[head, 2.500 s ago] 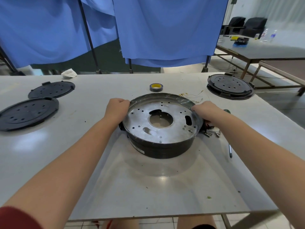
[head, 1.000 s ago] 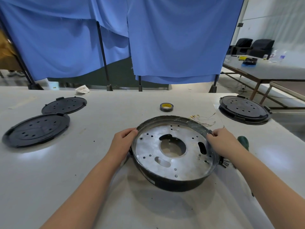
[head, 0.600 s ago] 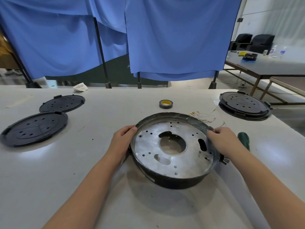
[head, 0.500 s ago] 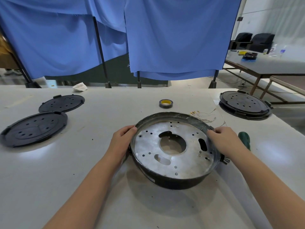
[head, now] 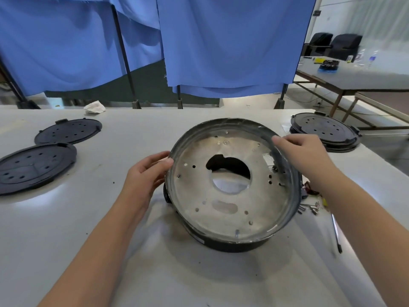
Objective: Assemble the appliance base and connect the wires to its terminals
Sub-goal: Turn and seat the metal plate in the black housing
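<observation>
Room behind the desk (head: 66, 240), head view.
Blue cloth screens (head: 221, 45) hang on dark poles (head: 124, 52) along the desk's far edge, above a pale floor (head: 254, 100). Past the desk's right far corner: a second table (head: 365, 80) on brown legs, two dark chairs (head: 332, 45), a white wall (head: 365, 14). Desk surface is glossy white with soft glare.

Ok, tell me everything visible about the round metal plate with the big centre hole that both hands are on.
The round silver metal plate is dull and scuffed, with a raised dark rim, a large centre hole, an oval slot nearer the camera and many small holes. It is tilted, far edge raised, near edge on the black round base on the white table. The left hand grips its left rim; the right hand pinches the upper right rim.
</observation>
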The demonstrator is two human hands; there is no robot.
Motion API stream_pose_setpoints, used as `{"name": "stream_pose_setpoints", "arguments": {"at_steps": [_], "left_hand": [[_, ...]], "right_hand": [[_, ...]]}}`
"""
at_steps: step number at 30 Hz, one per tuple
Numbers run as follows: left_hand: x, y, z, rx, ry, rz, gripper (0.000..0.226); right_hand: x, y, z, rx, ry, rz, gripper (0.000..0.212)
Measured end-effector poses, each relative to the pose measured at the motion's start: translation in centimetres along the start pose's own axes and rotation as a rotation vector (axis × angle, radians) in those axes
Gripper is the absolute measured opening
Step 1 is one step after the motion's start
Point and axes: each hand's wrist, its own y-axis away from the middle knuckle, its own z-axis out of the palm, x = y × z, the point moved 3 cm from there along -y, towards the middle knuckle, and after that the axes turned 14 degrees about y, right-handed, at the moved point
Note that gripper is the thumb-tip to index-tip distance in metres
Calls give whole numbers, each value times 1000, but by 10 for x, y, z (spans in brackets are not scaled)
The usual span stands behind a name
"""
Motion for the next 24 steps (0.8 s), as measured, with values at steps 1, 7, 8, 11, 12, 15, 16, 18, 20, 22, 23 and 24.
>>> {"name": "stream_pose_setpoints", "arguments": {"at_steps": [1,7,8,11,12,15,16,18,20,22,23,24], "left_hand": [[1,0,-1,5,1,2,37],[8,2,1,-8,67,4,13],[8,4,2,-28,66,-1,13],[8,7,5,-56,23,-8,27],[8,8,5,-46,1,1,26],[10,12,6,23,-132,122,11],[10,13,6,54,-179,173,11],[12,15,9,104,-209,248,10],[13,19,13,128,-203,285,12],[14,21,16,143,-185,291,14],[14,21,17,147,-175,287,13],[14,21,17,152,-168,283,12]], "right_hand": [[-3,-2,-1,-1,-15,-8,30],[-14,-4,-4,62,-126,-85,25],[-16,-3,-4,64,-147,-87,24],[-19,0,-6,59,-218,-70,23],[-20,1,-6,54,-227,-64,23],[-21,3,-5,38,-251,-37,20],[-21,4,-5,23,-272,-23,20],[-18,8,-4,-47,-319,9,20],[-13,16,-1,-142,-359,43,17],[-4,27,5,-239,-363,77,19],[2,33,9,-286,-353,100,27],[7,38,12,-324,-353,128,33]]}}
